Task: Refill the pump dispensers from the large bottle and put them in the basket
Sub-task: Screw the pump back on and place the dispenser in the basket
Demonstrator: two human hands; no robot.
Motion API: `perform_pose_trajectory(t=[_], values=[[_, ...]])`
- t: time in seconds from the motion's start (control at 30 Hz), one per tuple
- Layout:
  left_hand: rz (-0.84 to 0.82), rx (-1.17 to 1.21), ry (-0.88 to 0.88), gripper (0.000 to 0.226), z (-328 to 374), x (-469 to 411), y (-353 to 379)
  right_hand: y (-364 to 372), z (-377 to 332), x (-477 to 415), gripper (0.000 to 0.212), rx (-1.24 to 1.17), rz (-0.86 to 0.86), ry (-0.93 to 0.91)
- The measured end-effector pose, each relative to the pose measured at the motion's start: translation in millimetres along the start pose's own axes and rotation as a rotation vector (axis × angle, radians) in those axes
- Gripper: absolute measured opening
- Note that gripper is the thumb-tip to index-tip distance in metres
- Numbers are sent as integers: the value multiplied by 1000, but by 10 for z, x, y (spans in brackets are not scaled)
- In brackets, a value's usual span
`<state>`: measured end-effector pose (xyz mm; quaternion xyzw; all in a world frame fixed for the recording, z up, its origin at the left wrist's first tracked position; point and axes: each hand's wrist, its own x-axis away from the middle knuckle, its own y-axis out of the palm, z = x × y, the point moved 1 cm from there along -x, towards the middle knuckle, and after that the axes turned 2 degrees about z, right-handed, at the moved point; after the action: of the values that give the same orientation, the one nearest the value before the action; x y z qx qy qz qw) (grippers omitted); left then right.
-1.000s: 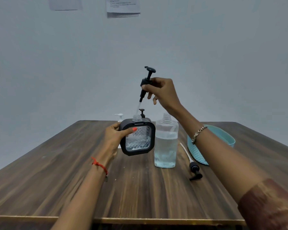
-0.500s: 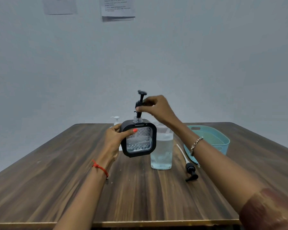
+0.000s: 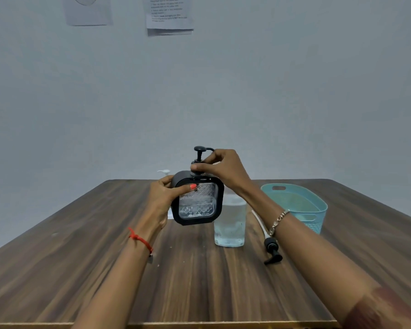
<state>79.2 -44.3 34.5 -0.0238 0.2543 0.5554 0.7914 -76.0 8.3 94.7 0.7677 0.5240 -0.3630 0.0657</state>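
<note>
A square black dispenser [image 3: 198, 203] with a clear patterned window is lifted above the table. My left hand [image 3: 167, 195] grips its left side, thumb across the front. My right hand [image 3: 220, 168] pinches the collar of the black pump head [image 3: 199, 155], which sits in the dispenser's neck. Behind and to the right stands the large clear bottle [image 3: 230, 224], uncapped and partly filled with clear liquid. A second black pump [image 3: 272, 251] with a white tube lies on the table right of the bottle. The teal basket [image 3: 301, 205] stands at the right.
A white pump dispenser [image 3: 164, 173] stands behind the black one, mostly hidden by my left hand. The brown wooden table [image 3: 199, 281] runs to a front edge near me. Two papers hang on the grey wall.
My right hand has lowered the black pump from high above the dispenser down into its neck. My left hand keeps holding the dispenser in about the same place.
</note>
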Motion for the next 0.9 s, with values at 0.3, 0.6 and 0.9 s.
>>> perform_pose_trajectory(t=[0.3, 0.6, 0.9], values=[[-11, 1, -25, 36, -7, 20, 13, 24, 22, -31, 27, -176, -149, 13], [13, 15, -15, 25, 46, 32, -42, -4, -35, -32, 13, -95, -214, 74], [15, -9, -18, 24, 54, 75, -81, 98, -38, -24, 10, -107, -330, 142]])
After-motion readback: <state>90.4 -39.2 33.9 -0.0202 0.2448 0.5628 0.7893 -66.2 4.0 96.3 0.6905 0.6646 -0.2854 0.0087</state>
